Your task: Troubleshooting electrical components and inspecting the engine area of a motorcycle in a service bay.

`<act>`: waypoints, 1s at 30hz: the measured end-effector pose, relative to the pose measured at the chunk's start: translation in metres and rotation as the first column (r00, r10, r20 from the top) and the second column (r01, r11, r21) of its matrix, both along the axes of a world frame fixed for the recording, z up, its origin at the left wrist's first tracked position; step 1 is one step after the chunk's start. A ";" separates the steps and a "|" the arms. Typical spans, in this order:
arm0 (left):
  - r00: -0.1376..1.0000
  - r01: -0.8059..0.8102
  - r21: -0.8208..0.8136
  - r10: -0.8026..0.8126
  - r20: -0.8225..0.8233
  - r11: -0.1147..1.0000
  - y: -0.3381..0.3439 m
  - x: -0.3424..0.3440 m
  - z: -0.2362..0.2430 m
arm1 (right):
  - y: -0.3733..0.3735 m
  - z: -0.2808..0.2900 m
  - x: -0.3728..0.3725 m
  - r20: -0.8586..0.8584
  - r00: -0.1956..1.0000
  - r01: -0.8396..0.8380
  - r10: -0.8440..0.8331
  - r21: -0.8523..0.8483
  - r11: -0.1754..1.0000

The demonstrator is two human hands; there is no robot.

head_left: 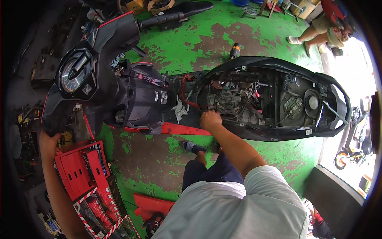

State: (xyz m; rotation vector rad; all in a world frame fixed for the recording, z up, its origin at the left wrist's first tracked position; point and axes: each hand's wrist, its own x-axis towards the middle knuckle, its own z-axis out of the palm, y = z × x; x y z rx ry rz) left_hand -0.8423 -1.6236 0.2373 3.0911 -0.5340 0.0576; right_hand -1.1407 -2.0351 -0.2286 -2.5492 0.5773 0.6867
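A black and red scooter (141, 103) stands crosswise, its engine (232, 99) exposed in the open seat area. My left hand (49, 143) grips the handlebar end (53, 121) beside the gauge cluster (74, 71); most fingers are hidden. My right hand (210, 118) is closed at the front lower edge of the open seat area, near a red coiled cable (184, 93) and a crumpled white rag (181, 111); what its fingers hold is hidden.
A red toolbox (71, 171) stands at lower left. A bottle (235, 51) sits behind the scooter on green floor. Another person (318, 28) is at upper right. A stool (248, 10) is at the back, a small wheeled vehicle (348, 155) outside the doorway at right.
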 end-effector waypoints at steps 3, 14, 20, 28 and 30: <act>0.997 -0.080 0.046 0.079 0.022 0.996 0.001 0.000 -0.001 | 0.004 0.024 0.003 0.277 0.941 0.188 -0.195 0.049 0.981; 0.978 -0.171 0.191 0.144 0.148 0.967 -0.021 -0.017 -0.001 | -0.123 0.259 0.197 0.989 0.059 0.089 0.135 -0.140 0.986; 0.967 -0.199 0.212 0.158 0.198 0.957 -0.031 -0.024 0.001 | -0.143 0.319 0.266 0.642 0.650 -0.417 0.405 -0.144 0.897; 0.976 -0.188 0.250 0.153 0.154 0.950 -0.033 -0.022 0.004 | -0.137 0.317 0.280 0.639 0.601 -0.505 0.480 -0.162 0.848; 0.969 -0.194 0.280 0.139 0.203 0.940 -0.039 -0.028 0.005 | -0.139 0.317 0.281 0.593 0.640 -0.511 0.489 -0.147 0.847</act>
